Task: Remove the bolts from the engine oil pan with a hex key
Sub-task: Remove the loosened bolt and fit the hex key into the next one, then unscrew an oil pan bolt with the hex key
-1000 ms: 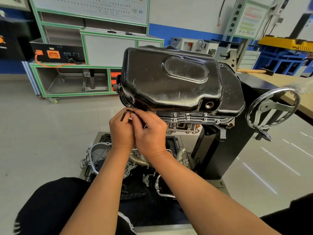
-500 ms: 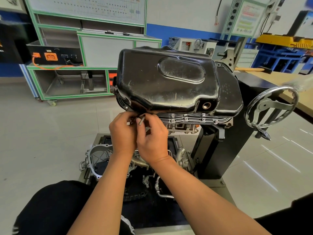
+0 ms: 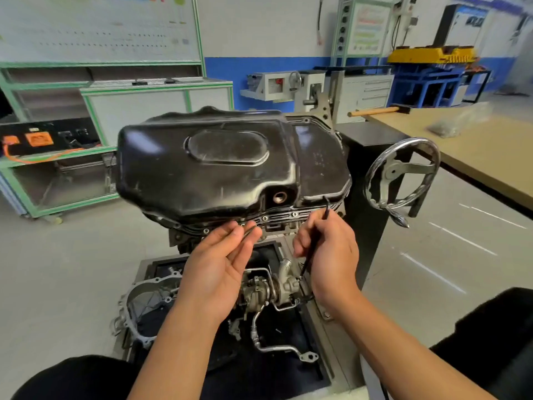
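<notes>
The black engine oil pan [image 3: 216,168] sits upside-up on the engine, which is mounted on a stand. Small bolts [image 3: 264,218] show along its front flange. My right hand [image 3: 328,252] grips a thin black hex key [image 3: 326,210]; its short end points up near the flange's right part, and the long arm runs down through my fingers. My left hand [image 3: 222,261] is palm up just below the flange, pinching a small grey bolt [image 3: 249,230] between thumb and fingertips.
A chrome handwheel [image 3: 403,174] sticks out from the black stand column [image 3: 372,197] to the right. Below the engine a tray [image 3: 331,356] holds a turbocharger [image 3: 268,290], pipes and an aluminium housing [image 3: 144,307]. A wooden bench [image 3: 476,157] is at the right, green cabinets [image 3: 57,168] at the left.
Both hands were together at the pan's front-left corner on the hex key. Now they are apart: the right hand has moved right with the key, and the left has drawn back holding a bolt.
</notes>
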The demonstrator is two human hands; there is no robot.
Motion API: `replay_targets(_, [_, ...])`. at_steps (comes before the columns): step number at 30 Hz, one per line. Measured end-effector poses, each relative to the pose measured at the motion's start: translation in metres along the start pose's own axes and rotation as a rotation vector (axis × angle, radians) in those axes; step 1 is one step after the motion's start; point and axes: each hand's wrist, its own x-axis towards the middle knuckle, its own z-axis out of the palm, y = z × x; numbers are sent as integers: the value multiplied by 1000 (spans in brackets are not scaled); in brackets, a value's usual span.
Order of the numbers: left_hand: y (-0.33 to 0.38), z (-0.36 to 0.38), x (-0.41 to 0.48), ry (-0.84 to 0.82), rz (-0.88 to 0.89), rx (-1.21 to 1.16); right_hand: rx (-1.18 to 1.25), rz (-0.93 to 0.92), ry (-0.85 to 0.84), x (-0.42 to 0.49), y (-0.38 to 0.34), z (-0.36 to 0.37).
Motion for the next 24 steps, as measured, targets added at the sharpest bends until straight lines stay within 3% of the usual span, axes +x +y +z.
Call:
replay_targets(4, [-50, 60, -1, -157, -123, 148, -378, -124, -127, 10, -36, -66])
replay_targets(7, [-95, 110, 3, -241, -178, 229, -495, -178, -130, 13, -69, -122])
replay_targets(13, [-204, 224, 12, -470, -271, 467, -854, -267, 87, 21, -143, -252])
replay_targets(19, [-313, 335, 8, -723, -303, 549, -1184, -121, 345, 35, -216, -370])
replay_targets(24, [-380, 394, 27, -870, -299, 623, -1226, -43, 511, 60, -237, -443])
